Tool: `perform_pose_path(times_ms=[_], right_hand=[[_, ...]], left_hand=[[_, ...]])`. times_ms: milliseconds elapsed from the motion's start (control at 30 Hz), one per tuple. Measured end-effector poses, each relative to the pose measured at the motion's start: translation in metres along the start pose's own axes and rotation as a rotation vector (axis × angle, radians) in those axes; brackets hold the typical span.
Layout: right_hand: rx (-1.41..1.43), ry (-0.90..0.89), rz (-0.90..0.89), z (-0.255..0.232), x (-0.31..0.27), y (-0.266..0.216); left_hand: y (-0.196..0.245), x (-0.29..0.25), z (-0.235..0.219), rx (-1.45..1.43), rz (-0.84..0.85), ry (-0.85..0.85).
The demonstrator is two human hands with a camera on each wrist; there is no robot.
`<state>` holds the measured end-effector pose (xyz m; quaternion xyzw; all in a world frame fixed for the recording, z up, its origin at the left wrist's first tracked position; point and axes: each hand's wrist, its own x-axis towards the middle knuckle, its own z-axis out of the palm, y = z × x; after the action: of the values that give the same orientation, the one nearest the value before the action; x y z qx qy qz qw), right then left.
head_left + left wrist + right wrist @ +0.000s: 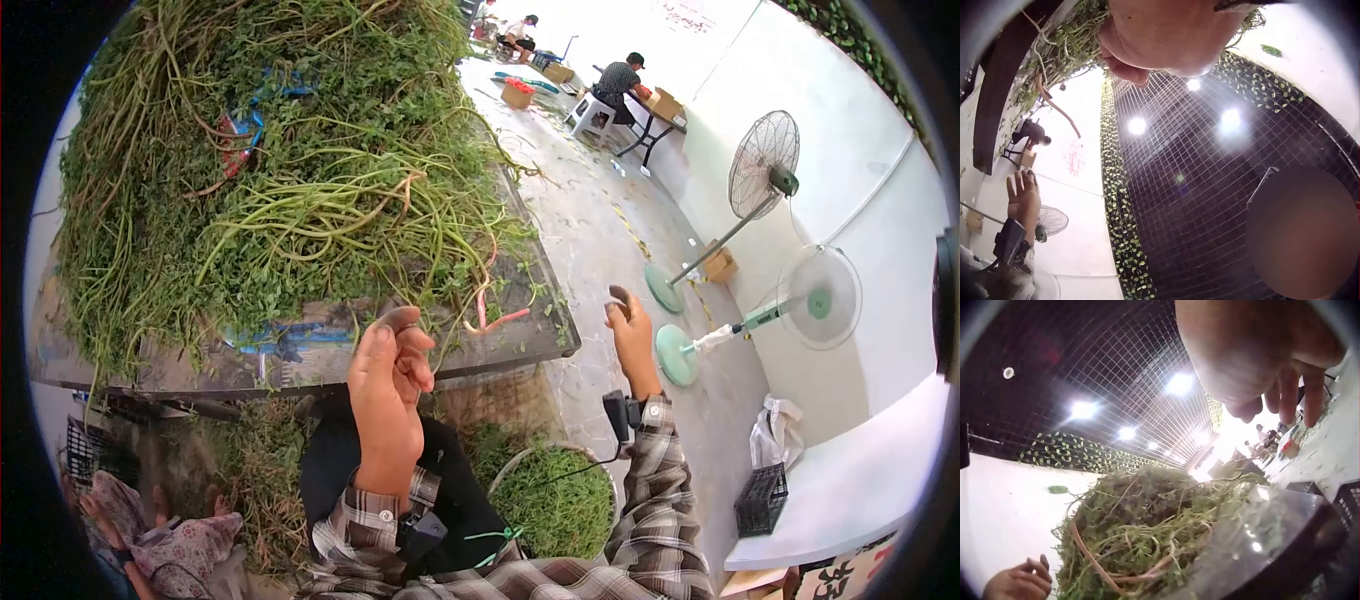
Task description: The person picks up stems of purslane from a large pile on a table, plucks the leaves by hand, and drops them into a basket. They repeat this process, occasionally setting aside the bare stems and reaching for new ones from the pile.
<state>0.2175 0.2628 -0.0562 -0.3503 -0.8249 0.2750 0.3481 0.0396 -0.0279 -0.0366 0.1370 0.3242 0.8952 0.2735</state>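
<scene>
Both hands are raised near the front edge of a dark table [520, 350] heaped with leafy green stems [330, 215]. The left hand [388, 400] stands upright at the table's edge with loosely bent fingers and nothing in its grasp; it also shows at the top of the left wrist view [1172, 34]. Right of the table's corner, the right hand [632, 345] is held up empty, its fingers loosely bent. In the left wrist view the fingers of the right hand [1024, 203] look spread. A pinkish stem [500, 322] lies by the table's corner, between the hands.
Below the table stands a round tub of cut greens [555, 500]. Two fans, one with its stand [680, 355] near the right wall, are on the floor. Black crates [762, 498] are at right. A seated person [617, 88] works at a far table; another person's legs show at lower left.
</scene>
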Motion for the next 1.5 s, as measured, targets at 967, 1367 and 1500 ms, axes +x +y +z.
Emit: perform_pose_path(times_ms=[967,1367,1500], right_hand=[[-0.289,-0.262,-0.115,0.161,0.276,0.039],[-0.127,-0.127,-0.306,0.099,0.228,-0.066],[-0.093,-0.014,-0.418,0.061,0.194,-0.138]], left_hand=[[0.007,0.003,-0.001,0.062,-0.166,0.13],[0.012,-0.001,0.002,0.093,-0.179,0.076],[0.014,-0.003,0.003,0.093,-0.184,0.047]])
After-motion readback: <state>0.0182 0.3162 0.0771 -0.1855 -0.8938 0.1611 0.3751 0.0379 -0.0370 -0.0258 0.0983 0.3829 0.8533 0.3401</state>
